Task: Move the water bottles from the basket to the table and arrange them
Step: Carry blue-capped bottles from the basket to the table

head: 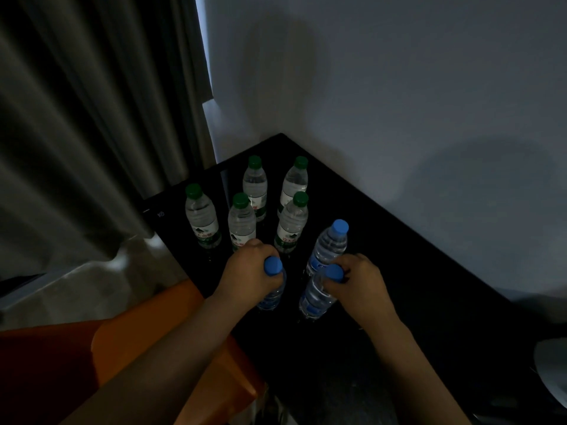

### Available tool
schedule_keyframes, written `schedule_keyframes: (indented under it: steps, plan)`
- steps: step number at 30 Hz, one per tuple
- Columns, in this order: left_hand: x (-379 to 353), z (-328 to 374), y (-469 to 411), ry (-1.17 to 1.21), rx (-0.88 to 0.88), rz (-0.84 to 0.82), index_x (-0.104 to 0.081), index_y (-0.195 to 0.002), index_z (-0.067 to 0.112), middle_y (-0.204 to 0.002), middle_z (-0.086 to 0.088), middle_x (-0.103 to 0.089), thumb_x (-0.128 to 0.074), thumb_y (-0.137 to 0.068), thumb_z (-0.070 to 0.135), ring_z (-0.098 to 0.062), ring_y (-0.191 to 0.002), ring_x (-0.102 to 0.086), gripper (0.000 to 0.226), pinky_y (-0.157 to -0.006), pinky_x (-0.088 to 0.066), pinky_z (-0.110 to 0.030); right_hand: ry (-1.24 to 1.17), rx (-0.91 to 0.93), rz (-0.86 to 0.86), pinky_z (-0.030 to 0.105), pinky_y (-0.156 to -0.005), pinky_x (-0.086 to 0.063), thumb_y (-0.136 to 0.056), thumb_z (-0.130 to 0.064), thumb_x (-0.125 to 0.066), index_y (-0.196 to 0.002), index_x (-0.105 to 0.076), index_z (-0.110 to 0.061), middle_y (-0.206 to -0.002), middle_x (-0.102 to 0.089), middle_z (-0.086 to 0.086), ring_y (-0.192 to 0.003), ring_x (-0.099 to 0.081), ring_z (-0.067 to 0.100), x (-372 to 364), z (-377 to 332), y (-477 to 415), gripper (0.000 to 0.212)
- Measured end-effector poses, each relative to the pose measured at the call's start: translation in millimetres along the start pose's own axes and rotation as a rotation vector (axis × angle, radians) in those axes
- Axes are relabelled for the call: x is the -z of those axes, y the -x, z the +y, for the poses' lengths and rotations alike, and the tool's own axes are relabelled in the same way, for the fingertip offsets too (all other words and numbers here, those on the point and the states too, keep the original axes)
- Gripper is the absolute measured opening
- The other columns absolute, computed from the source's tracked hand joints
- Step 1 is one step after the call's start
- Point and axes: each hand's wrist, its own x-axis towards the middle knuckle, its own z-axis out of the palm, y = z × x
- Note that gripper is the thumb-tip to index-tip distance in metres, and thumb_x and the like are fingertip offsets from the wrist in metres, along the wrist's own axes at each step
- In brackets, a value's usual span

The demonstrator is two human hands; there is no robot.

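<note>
while left hand (247, 269) clasps blue-capped bottle (272, 291), right hand (360, 282) clasps second bottle (316, 297), apparently upright.

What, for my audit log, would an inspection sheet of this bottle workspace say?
Surface: black table, dim light.
Job's things: five green-capped bottles upright at the back; one blue-capped bottle standing free.
Clutter: pale object at right edge, unclear.
Grippers: left hand grips left blue bottle near the cap; right hand grips right blue bottle likewise.
Cables: nothing seen.
Surroundings: curtain, wall, orange object.
</note>
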Motion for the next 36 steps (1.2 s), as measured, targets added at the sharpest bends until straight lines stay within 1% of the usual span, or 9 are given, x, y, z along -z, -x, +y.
schedule_keyframes:
  steps: [5, 9, 12, 15, 20, 24, 28, 31, 36]
  plan:
    - [0, 1, -1, -0.013, 0.004, -0.001, -0.066, -0.091, 0.013, -0.087, 0.000, -0.050, -0.073, -0.069, 0.016, -0.013, -0.079, -0.050, 0.022, -0.068, -0.033, -0.022, 0.007, 0.007, -0.047, 0.009, -0.065, -0.038, -0.077, -0.019, -0.077, -0.105, -0.064, -0.020, -0.095, -0.053, -0.003, -0.082, -0.054, 0.006, 5, 1, 4, 0.031]
    - [0, 2, 0, -0.013, 0.000, 0.002, -0.066, -0.090, 0.012, -0.087, -0.001, -0.051, -0.073, -0.070, 0.016, -0.014, -0.080, -0.051, 0.022, -0.068, -0.032, -0.021, 0.090, -0.001, -0.056, 0.011, -0.063, -0.041, -0.078, -0.024, -0.075, -0.098, -0.063, -0.020, -0.091, -0.053, -0.009, -0.078, -0.052, 0.002, 16, 8, 19, 0.023]
    - [0, 3, 0, -0.016, 0.009, -0.004, -0.066, -0.089, 0.012, -0.088, -0.002, -0.053, -0.073, -0.070, 0.016, -0.016, -0.081, -0.053, 0.021, -0.069, -0.034, -0.022, 0.232, -0.018, -0.164, 0.019, -0.073, -0.049, -0.079, -0.031, -0.072, -0.101, -0.062, -0.024, -0.100, -0.056, -0.007, -0.085, -0.055, 0.005, 23, 17, 28, 0.025]
    - [1, 5, 0, -0.020, 0.029, -0.011, -0.066, -0.089, 0.011, -0.091, -0.005, -0.056, -0.073, -0.069, 0.015, -0.019, -0.083, -0.055, 0.022, -0.070, -0.036, -0.024, 0.307, -0.050, -0.272, 0.018, -0.077, -0.046, -0.082, -0.033, -0.069, -0.110, -0.057, -0.028, -0.106, -0.055, -0.008, -0.094, -0.054, 0.004, 26, 24, 33, 0.031]
    - [2, 13, 2, -0.074, 0.070, -0.023, -0.062, -0.103, 0.010, -0.103, -0.006, -0.053, -0.071, -0.073, 0.014, -0.022, -0.093, -0.056, 0.031, -0.078, -0.043, -0.027, 0.316, -0.079, -0.332, 0.025, -0.082, -0.051, -0.082, -0.031, -0.068, -0.108, -0.057, -0.025, -0.105, -0.056, -0.006, -0.093, -0.055, 0.006, 24, 29, 37, 0.028]
    - [5, 19, 10, -0.133, 0.087, -0.057, -0.049, -0.126, 0.012, -0.116, -0.008, -0.048, -0.073, -0.074, 0.020, -0.025, -0.102, -0.055, 0.058, -0.082, -0.043, -0.027, 0.344, -0.073, -0.356, 0.028, -0.084, -0.052, -0.083, -0.031, -0.067, -0.107, -0.059, -0.022, -0.108, -0.057, -0.005, -0.096, -0.056, 0.008, 24, 29, 41, 0.027]
    - [16, 23, 26, -0.168, 0.080, -0.033, -0.052, -0.116, 0.011, -0.113, -0.008, -0.046, -0.074, -0.072, 0.022, -0.024, -0.098, -0.054, 0.051, -0.076, -0.041, -0.027, 0.343, -0.069, -0.315, 0.026, -0.086, -0.051, -0.084, -0.028, -0.066, -0.111, -0.059, -0.020, -0.111, -0.058, -0.004, -0.100, -0.056, 0.009, 27, 24, 50, 0.030]
    - [23, 26, 44, -0.247, 0.031, -0.123, -0.057, -0.103, 0.011, -0.109, -0.007, -0.051, -0.069, -0.077, 0.023, -0.021, -0.098, -0.054, 0.032, -0.079, -0.044, -0.028, 0.333, -0.113, -0.299, 0.023, -0.085, -0.050, -0.083, -0.028, -0.068, -0.114, -0.059, -0.021, -0.112, -0.059, -0.003, -0.099, -0.057, 0.009, 29, 18, 61, 0.033]
    - [31, 34, 66, -0.254, -0.093, -0.348, -0.054, -0.116, 0.015, -0.122, -0.004, -0.048, -0.069, -0.080, 0.030, -0.018, -0.109, -0.051, 0.042, -0.091, -0.046, -0.029, 0.295, -0.226, -0.223, 0.022, -0.081, -0.049, -0.081, -0.029, -0.070, -0.112, -0.060, -0.024, -0.107, -0.060, -0.005, -0.092, -0.057, 0.009, 31, 5, 95, 0.034]
